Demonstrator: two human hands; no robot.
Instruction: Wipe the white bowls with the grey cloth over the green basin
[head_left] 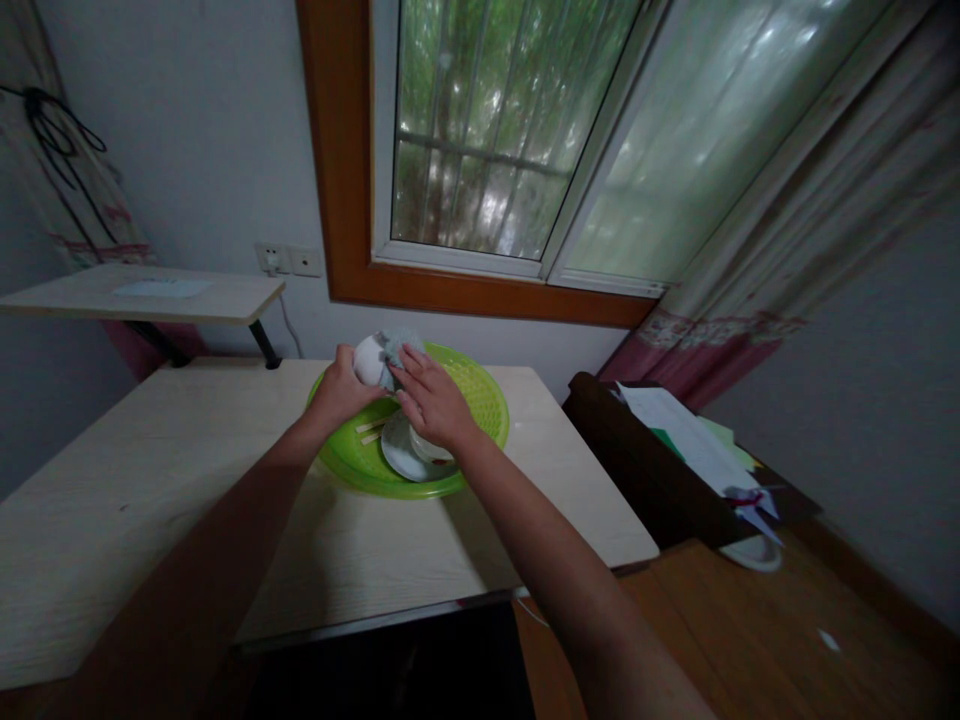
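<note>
My left hand [339, 388] is closed around a small white bowl [368, 358], held over a green plastic basket [480, 395] on the light wooden table [150, 480]. My right hand [431, 400] presses a grey-blue cloth [394, 350] against the bowl, fingers closed on the cloth. Inside the basket, below my hands, lie a white plate [401, 455] and a pair of chopsticks [371, 430].
A dark wooden cabinet [645, 470] with papers [690, 430] on top stands right of the table. A small shelf [142, 292] juts out at the back left by a wall socket [289, 260]. A window and curtain rise behind. A white dish [754, 552] lies on the floor.
</note>
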